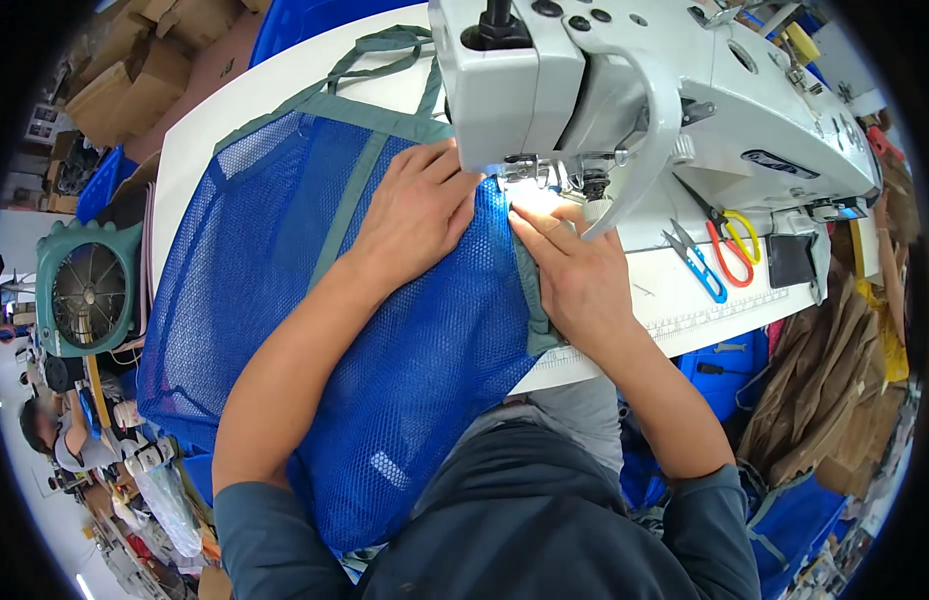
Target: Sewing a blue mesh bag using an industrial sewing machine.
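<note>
Blue mesh bag (425,345) lies across the left half of the white counter (200,135), its right edge running under the head of the sewing machine (730,115) and its lower part hanging over the near edge towards the lap.

Of the two hands, the left hand (417,208) rests palm down on the mesh, fingers loosely bent and pinching nothing visible; it should press lightly, keeping the netting flat without stretching it. The right hand (577,262) has fingers extended along the green trim (531,305) by the lit needle area (whether the thumb grips from beneath, I cannot tell). It would do well to guide the trim straight, fingertips clear of the needle.

As for room, the left is filled by mesh, with a bare strip of counter beyond it; the overhanging weight could drag at the seam. Right of the right hand, the counter is open only as far as the blue snips (707,275) and scissors (718,217), with ruler markings (675,325) along the near edge.
</note>
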`<move>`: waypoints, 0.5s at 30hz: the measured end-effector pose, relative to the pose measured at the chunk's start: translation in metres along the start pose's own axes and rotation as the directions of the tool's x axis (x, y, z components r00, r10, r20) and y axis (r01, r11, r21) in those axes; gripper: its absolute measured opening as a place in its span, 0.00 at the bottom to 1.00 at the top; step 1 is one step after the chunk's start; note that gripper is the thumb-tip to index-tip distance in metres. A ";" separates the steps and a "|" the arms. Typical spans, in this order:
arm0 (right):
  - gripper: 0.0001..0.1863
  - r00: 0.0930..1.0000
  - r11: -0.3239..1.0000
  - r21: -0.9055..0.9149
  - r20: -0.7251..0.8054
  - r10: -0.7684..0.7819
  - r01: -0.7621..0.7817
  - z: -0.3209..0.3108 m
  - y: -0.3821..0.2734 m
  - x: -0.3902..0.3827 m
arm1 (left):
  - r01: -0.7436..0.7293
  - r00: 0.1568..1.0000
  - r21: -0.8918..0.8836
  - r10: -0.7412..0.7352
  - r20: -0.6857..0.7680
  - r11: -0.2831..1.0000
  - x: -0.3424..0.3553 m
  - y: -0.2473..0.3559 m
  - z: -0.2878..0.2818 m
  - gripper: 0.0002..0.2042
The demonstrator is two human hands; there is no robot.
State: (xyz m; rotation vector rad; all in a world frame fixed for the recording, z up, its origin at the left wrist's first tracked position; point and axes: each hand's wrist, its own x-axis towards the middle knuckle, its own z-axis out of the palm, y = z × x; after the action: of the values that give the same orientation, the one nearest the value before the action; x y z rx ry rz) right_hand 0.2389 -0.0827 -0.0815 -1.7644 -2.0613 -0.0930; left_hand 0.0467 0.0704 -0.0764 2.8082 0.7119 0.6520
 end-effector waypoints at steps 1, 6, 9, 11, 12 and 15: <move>0.25 1.000 1.000 -0.008 -0.004 0.003 -0.003 -0.001 0.000 0.000 | -0.001 1.000 0.004 0.001 -0.004 1.000 0.002 -0.001 0.000 0.12; 0.26 0.999 0.999 0.046 -0.047 0.021 -0.019 -0.003 -0.004 0.002 | -0.016 0.999 0.044 0.014 0.046 0.999 0.005 -0.005 -0.001 0.11; 0.28 0.995 1.000 0.024 -0.101 -0.004 0.007 -0.010 -0.006 0.003 | -0.070 0.992 0.026 0.072 -0.102 0.997 0.006 -0.004 0.002 0.08; 0.28 0.992 0.999 0.030 -0.123 -0.016 0.020 -0.005 -0.005 0.002 | -0.084 0.987 0.025 0.087 -0.135 0.996 0.003 -0.006 0.004 0.09; 0.28 0.992 1.000 0.023 -0.127 -0.004 0.007 -0.003 -0.004 -0.001 | -0.083 0.987 0.027 0.085 -0.139 0.996 0.004 -0.005 0.005 0.09; 0.26 0.993 0.998 0.055 -0.116 -0.004 0.011 0.006 -0.004 0.004 | -0.074 0.992 0.005 0.074 -0.105 0.997 0.001 -0.012 0.009 0.14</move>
State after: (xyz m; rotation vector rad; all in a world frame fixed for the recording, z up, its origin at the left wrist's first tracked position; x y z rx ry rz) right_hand 0.2328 -0.0778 -0.0847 -1.6780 -1.9696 -0.1365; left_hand 0.0463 0.0809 -0.0877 2.8304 0.6276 0.8186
